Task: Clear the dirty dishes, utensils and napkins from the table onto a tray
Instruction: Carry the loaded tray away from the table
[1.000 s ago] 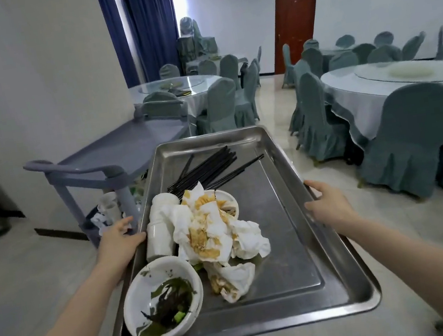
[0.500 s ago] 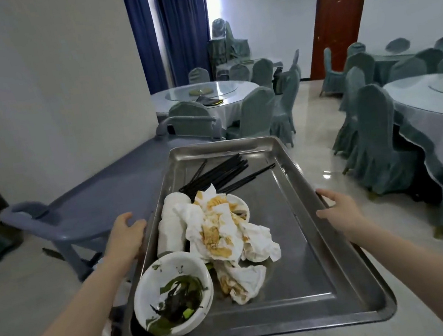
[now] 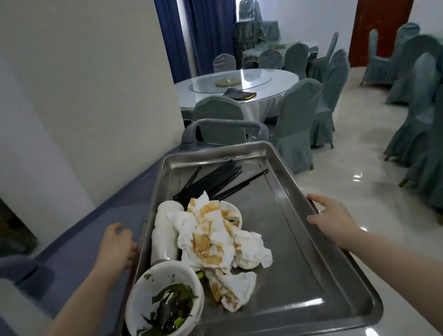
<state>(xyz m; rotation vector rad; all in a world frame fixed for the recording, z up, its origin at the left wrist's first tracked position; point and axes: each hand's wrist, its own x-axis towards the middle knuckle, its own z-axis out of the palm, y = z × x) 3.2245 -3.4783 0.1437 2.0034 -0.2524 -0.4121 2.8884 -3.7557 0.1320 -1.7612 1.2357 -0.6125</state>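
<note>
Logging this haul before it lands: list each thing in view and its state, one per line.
tray: carried level, held by both long edges
left hand: grips left rim
right hand: grips right rim
bowl: upright, dirty with green scraps
napkins: crumpled, stained orange
chopsticks: lying loose at far end
white cups: on their sides
cart: under tray's left side
door: closed

**Steel, paper, glaze**

The tray (image 3: 306, 241) is brushed metal, dully reflective. On it lie crumpled, stained paper napkins (image 3: 214, 241), matt black chopsticks (image 3: 213, 180) and a glossy white bowl (image 3: 163, 303) — beyond the tray, cloth-covered chairs (image 3: 293, 116) stand on polished floor (image 3: 365, 175).
</note>
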